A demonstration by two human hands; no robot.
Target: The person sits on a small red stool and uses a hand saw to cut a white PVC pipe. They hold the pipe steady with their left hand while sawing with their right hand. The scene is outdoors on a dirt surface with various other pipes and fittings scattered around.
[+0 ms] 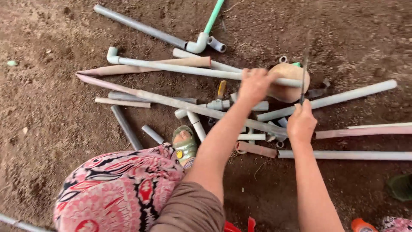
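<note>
A long grey plastic pipe (171, 67) is gripped by the left hand (254, 85); a thin dark saw blade (304, 73) is clasped by the right hand (301, 123), just right of the left fingers (248, 74).

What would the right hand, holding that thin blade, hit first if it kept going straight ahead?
Most likely the grey pipe that the left hand holds over the round stone. The right hand points its blade across it; depth is hard to judge.

The saw blade (305, 68) is blurred — at 3 o'clock, 2 grey pipes (365, 155) run off the edge.
</note>
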